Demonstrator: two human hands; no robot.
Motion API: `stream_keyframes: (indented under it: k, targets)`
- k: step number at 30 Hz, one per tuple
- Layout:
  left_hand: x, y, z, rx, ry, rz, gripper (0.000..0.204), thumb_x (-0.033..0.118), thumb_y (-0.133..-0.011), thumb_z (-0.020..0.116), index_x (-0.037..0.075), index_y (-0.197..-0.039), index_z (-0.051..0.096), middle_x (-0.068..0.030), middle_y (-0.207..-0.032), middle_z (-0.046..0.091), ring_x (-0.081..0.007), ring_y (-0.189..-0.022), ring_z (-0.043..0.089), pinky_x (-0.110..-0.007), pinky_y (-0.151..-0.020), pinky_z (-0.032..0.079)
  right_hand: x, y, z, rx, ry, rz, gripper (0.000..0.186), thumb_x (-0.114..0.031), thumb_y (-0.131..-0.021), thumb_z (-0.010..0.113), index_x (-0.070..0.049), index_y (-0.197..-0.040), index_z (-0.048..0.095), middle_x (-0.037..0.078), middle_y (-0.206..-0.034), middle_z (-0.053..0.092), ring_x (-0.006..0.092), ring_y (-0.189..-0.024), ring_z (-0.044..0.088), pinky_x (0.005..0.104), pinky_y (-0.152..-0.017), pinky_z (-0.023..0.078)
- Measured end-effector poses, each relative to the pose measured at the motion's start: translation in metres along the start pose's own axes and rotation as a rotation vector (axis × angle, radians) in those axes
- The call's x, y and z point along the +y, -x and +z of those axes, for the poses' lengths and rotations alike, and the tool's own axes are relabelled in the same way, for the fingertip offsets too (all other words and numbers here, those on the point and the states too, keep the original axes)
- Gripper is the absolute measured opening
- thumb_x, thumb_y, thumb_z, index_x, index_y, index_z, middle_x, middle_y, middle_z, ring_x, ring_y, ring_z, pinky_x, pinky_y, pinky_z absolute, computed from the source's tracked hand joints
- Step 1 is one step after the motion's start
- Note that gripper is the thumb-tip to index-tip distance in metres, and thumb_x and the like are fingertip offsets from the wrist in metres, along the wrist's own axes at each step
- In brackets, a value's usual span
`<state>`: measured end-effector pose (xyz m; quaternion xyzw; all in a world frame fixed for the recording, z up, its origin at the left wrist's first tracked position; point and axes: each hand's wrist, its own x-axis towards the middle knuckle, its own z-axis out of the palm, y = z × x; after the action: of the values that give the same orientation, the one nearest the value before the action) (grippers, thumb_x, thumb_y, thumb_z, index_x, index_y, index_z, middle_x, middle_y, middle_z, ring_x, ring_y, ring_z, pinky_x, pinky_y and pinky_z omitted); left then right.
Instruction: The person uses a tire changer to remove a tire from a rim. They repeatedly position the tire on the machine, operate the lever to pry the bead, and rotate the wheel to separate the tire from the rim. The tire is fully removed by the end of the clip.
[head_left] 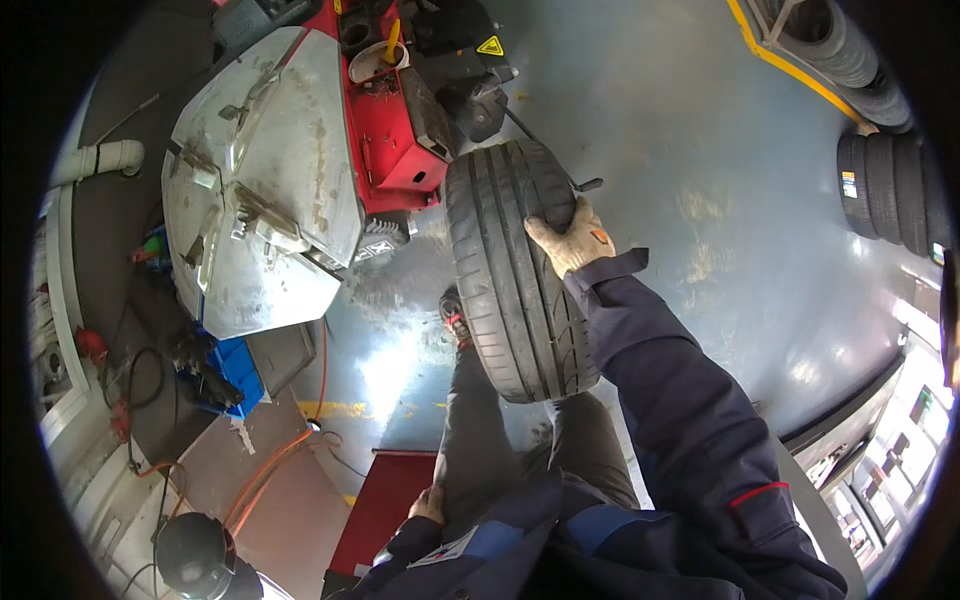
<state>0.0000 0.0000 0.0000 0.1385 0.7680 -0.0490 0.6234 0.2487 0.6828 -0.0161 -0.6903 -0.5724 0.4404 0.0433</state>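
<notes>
A black car tyre [505, 275] stands upright in front of my legs, its grooved tread turned up toward me. My right hand [575, 238], in a pale work glove with an orange patch, grips the tyre at its upper right edge. The thumb lies over the tread and the fingers reach down the right side, partly out of sight. My left hand [427, 505] hangs low beside my left thigh, away from the tyre. Its fingers are mostly hidden, so whether they are closed does not show.
A tyre-changing machine with a grey turntable [270, 190] and red body [400, 150] stands left of the tyre. More tyres [880, 185] are at the far right. An orange hose [265, 475] and a blue bin [238, 372] lie left. A red panel [385, 510] is near my left leg.
</notes>
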Motion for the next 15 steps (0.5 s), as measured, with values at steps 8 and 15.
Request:
stream_keyframes:
  k: [8, 15]
  targets:
    - [0.188, -0.03, -0.118, 0.108, -0.32, 0.372, 0.05, 0.041, -0.111, 0.052, 0.0, -0.138, 0.064, -0.0282, -0.132, 0.069, -0.0455, -0.118, 0.069, -0.049, -0.102, 0.055, -0.012, 0.014, -0.018, 0.06, -0.001, 0.033, 0.11, -0.064, -0.087, 0.08, 0.012, -0.157, 0.042, 0.036, -0.148, 0.059, 0.0447, -0.139, 0.06, 0.0449, -0.116, 0.048]
    - [0.419, -0.185, -0.035, -0.018, 0.5, 0.422, 0.052, 0.036, -0.116, 0.043, 0.006, -0.157, 0.053, -0.0128, -0.149, 0.066, -0.034, -0.132, 0.064, -0.044, -0.114, 0.05, 0.123, -0.011, -0.024, -0.123, -0.002, -0.299, 0.059, -0.032, -0.109, 0.057, 0.001, -0.158, 0.049, 0.021, -0.149, 0.064, 0.0324, -0.141, 0.06, 0.0401, -0.118, 0.047]
